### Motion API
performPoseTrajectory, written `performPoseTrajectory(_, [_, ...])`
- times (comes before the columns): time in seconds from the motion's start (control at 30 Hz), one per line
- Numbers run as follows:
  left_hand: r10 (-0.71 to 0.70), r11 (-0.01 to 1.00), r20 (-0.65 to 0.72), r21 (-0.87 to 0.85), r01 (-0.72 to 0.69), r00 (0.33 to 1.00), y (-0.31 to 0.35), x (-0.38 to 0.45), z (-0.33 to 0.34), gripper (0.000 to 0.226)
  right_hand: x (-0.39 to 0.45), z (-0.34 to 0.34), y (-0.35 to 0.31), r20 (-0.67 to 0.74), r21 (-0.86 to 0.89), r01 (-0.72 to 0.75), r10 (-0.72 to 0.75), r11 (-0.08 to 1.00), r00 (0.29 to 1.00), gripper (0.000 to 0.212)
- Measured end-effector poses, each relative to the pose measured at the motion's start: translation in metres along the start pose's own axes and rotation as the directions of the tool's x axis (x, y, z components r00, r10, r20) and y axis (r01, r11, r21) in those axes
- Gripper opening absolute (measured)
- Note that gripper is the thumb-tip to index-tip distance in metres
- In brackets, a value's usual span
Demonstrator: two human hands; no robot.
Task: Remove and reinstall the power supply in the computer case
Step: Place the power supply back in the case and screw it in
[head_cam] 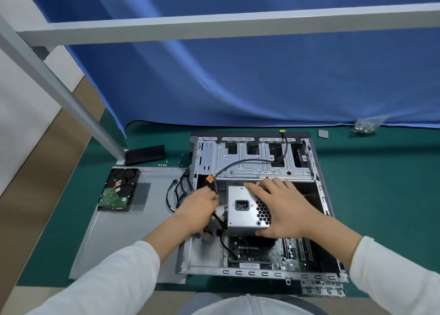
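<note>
The left hand (200, 210) hides its fingertips, perhaps among the cables (220, 222).

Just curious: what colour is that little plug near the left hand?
Orange, seen in the head view, just above the left hand.
</note>
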State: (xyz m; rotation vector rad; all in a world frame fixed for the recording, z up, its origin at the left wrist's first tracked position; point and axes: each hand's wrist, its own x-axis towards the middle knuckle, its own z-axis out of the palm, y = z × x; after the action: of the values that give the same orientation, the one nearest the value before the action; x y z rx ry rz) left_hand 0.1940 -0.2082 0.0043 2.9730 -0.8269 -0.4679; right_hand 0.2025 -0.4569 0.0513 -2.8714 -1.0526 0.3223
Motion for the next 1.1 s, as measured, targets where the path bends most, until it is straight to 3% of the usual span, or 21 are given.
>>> performPoseTrajectory(0.03, [-0.136, 0.959, -0.069, -0.261, 0.114, 0.988, 0.003, -0.002, -0.006, 0.037, -0.001, 0.000, 0.001, 0.000, 0.014, -0.023, 0.023, 1.000, 1.000, 0.113])
performPoseTrajectory(0.1, [-0.388, 0.669, -0.070, -0.707, 0.228, 0.919, 0.015, -0.004, -0.018, 0.034, 0.000, 0.001, 0.000, -0.003, 0.013, -0.033, 0.033, 0.999, 0.999, 0.113])
performPoseTrajectory(0.17, [-0.464, 0.394, -0.026, -0.901, 0.180, 0.886, 0.032, 0.000, -0.028, 0.027, 0.002, 0.002, -0.003, -0.020, -0.002, -0.020, 0.020, 1.000, 1.000, 0.112])
performPoseTrajectory(0.2, [-0.456, 0.344, -0.015, -0.925, 0.160, 0.890, 0.041, 0.002, -0.030, 0.024, 0.002, 0.003, -0.006, -0.028, -0.008, -0.015, 0.015, 1.000, 1.000, 0.111])
performPoseTrajectory(0.3, [-0.452, 0.459, -0.058, -0.871, 0.176, 0.890, 0.058, 0.009, -0.025, 0.024, 0.000, -0.001, -0.011, -0.007, -0.007, 0.005, -0.005, 1.000, 1.000, 0.110])
performPoseTrajectory(0.37, [-0.503, 0.471, -0.097, -0.864, 0.178, 0.859, 0.063, 0.011, -0.020, 0.027, 0.002, -0.008, -0.008, 0.063, 0.059, 0.009, -0.012, 0.998, 0.998, 0.108])
performPoseTrajectory(0.47, [-0.531, 0.449, -0.102, -0.876, 0.177, 0.841, 0.066, 0.010, -0.019, 0.025, 0.026, -0.020, 0.001, 0.159, 0.425, -0.190, 0.134, 0.885, 0.978, 0.071])
performPoseTrajectory(0.53, [-0.533, 0.454, -0.104, -0.873, 0.180, 0.840, 0.067, 0.008, -0.018, 0.025, 0.054, -0.022, 0.007, 0.152, 0.540, -0.332, 0.298, 0.774, 0.942, 0.046])
performPoseTrajectory(0.6, [-0.531, 0.462, -0.108, -0.868, 0.181, 0.841, 0.065, 0.007, -0.019, 0.026, 0.079, -0.019, 0.008, 0.176, 0.472, -0.390, 0.348, 0.791, 0.921, 0.033])
performPoseTrajectory(0.77, [-0.524, 0.452, -0.102, -0.875, 0.174, 0.846, 0.064, 0.008, -0.020, 0.025, 0.103, -0.006, 0.004, 0.227, 0.395, -0.429, 0.366, 0.813, 0.902, 0.026])
performPoseTrajectory(1.1, [-0.471, 0.397, -0.080, -0.909, 0.130, 0.879, 0.039, 0.009, -0.025, 0.025, 0.111, -0.014, 0.014, 0.279, 0.193, -0.371, 0.312, 0.908, 0.908, 0.020])
